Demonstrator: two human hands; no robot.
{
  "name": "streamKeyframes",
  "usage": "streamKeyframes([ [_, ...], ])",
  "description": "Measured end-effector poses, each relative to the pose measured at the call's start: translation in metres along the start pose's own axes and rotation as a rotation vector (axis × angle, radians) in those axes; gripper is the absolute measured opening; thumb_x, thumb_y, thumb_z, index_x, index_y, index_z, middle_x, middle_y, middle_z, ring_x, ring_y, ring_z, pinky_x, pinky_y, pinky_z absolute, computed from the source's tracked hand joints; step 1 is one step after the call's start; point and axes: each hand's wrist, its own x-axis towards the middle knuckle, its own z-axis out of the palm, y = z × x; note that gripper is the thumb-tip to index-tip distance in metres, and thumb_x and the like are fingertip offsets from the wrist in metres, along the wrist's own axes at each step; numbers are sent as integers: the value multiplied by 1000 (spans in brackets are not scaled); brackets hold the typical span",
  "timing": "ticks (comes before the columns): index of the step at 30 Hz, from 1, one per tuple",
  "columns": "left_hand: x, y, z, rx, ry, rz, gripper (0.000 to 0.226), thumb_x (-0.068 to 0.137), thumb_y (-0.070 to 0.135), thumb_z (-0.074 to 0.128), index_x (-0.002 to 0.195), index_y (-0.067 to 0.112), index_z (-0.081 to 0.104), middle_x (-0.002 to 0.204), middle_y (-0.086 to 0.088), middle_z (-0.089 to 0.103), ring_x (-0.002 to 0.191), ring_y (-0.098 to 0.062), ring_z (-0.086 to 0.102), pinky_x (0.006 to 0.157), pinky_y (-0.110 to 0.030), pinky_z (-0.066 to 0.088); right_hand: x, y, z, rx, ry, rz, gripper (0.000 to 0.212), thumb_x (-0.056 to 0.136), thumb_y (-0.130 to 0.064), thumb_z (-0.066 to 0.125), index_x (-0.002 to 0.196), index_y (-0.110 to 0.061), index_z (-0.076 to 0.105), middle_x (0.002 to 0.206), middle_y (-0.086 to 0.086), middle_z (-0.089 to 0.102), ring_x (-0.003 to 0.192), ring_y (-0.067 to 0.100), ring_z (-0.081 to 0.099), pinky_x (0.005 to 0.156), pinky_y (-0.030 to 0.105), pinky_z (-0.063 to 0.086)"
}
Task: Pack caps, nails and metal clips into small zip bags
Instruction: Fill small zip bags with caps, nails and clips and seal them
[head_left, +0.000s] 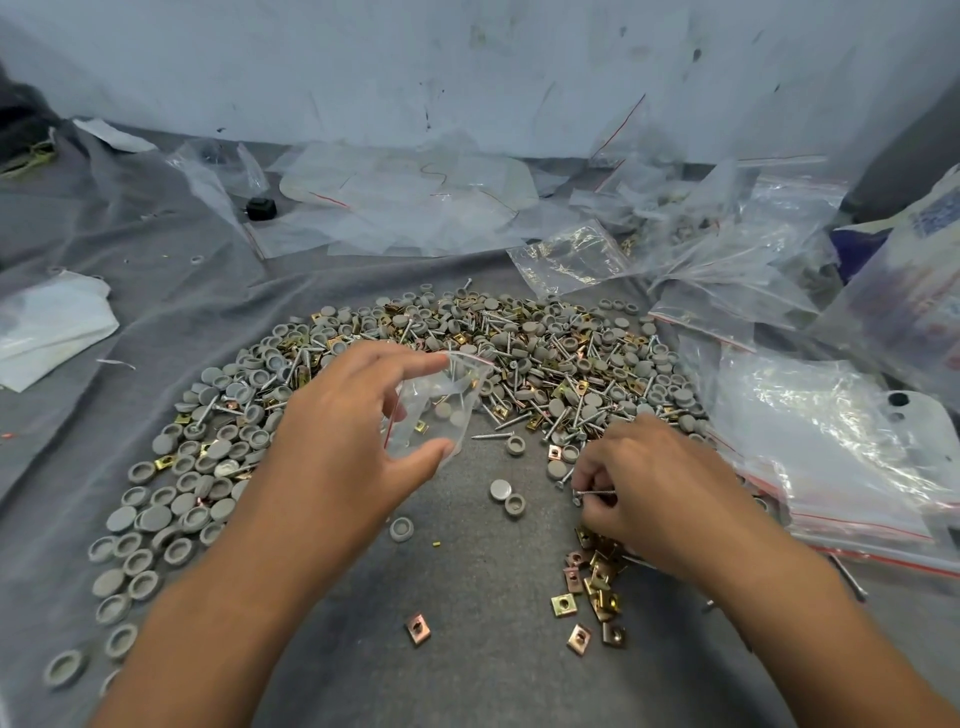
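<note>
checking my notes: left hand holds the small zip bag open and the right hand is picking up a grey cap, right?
Not quite. The head view shows the right hand pinching nails, not a grey cap. The rest stands: the left hand holds the small zip bag open.

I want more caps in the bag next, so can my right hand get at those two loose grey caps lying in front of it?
Probably yes: the two loose grey caps lie on bare cloth with nothing over them. But the right hand is pinching nails, so it must drop those first.
</note>
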Motion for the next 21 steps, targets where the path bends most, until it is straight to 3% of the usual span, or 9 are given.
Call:
streamKeyframes([
  [7,1,1,1,15,-7,-6,64,71,31,84,131,31,61,110,20,56,88,5,53,83,2,32,-2,2,8,-46,57,-109,26,101,-55,37,113,-43,57,108,-18,46,99,7,31,85,25,33],
  [11,1,2,2,17,-14,-3,63,71,30,84,130,30,61,107,21,54,91,6,52,84,2,32,-3,8,5,28,25,-148,19,97,-54,52,111,-46,61,113,-21,35,111,6,30,93,23,34],
  [16,0,0,2,23,-18,-5,63,72,35,81,131,33,59,111,22,55,88,6,53,81,1,35,-6,26,0,127,-69,-135,18,90,-54,64,107,-47,66,112,-25,39,105,2,27,91,22,34],
  [21,1,0,2,30,-22,-1,64,72,34,82,132,33,59,111,19,56,86,7,53,80,0,36,-4,22,5,113,-67,-161,15,93,-57,50,101,-47,57,109,-27,34,107,-1,26,94,23,37],
])
